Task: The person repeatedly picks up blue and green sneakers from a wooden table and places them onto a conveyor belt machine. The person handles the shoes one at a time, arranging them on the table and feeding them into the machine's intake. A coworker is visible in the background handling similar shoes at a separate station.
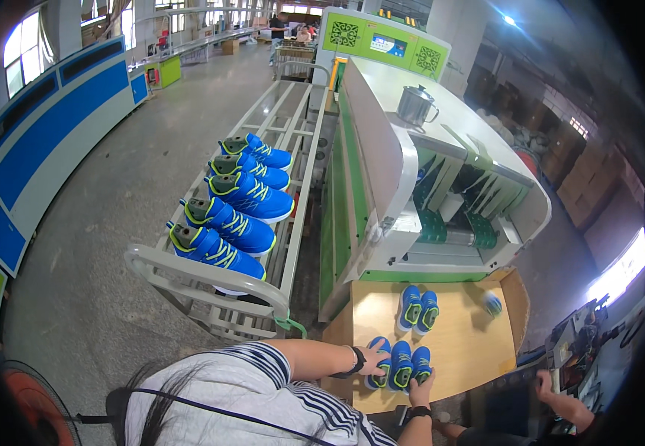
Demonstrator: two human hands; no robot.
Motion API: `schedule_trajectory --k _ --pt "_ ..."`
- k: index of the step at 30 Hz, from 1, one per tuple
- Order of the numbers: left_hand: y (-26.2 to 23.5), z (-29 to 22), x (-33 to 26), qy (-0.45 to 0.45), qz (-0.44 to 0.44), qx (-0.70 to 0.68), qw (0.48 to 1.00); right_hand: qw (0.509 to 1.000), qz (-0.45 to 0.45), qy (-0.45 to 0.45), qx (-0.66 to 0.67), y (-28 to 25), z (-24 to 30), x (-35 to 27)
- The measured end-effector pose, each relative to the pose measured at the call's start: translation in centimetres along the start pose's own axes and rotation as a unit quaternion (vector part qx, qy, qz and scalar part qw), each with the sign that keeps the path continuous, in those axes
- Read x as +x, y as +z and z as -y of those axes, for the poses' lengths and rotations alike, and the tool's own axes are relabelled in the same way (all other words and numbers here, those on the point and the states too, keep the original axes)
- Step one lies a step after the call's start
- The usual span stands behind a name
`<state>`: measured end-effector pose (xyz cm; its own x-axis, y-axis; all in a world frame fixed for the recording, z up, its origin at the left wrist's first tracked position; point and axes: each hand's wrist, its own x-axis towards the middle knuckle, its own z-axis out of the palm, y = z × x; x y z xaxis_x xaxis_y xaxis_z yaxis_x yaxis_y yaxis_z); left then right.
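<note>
Three small blue sneakers with lime-green trim stand side by side near the front of a wooden table. My left hand (371, 358) is closed on the left sneaker (382, 346) of this row. My right hand (421, 390) grips the heel end of the right sneaker (421, 357). Between them is the middle sneaker (401, 366), which neither hand visibly holds. Farther back on the table stands a pair of matching sneakers, a left one (410, 308) and a right one (428, 311). A small blurred blue-and-white object (492, 304) is at the table's right side.
The wooden table (471, 349) meets a green-and-white machine (449, 204) with a conveyor opening; a metal mug (416, 105) tops it. Several blue sneakers (222, 249) line a metal rack (207, 276) at left. Another person's hand (553, 390) is at right. An orange fan (36, 405) stands lower left.
</note>
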<state>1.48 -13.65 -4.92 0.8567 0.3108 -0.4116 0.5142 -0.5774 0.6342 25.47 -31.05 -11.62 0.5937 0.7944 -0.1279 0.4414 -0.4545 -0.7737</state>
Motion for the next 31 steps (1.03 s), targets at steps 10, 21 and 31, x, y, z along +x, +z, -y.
schedule_trajectory --k 10,21,31 --pt "-0.5 -0.5 -0.3 -0.004 0.010 -0.011 1.000 1.000 -0.001 0.004 0.005 -0.1 -0.6 -0.1" --pt "-0.6 -0.7 -0.5 -0.006 0.015 0.015 1.000 1.000 -0.005 0.013 0.004 0.0 0.1 -0.2" --pt "-0.3 -0.6 -0.1 -0.020 0.019 0.016 0.999 1.000 0.001 0.005 0.022 0.1 -0.4 -0.1"
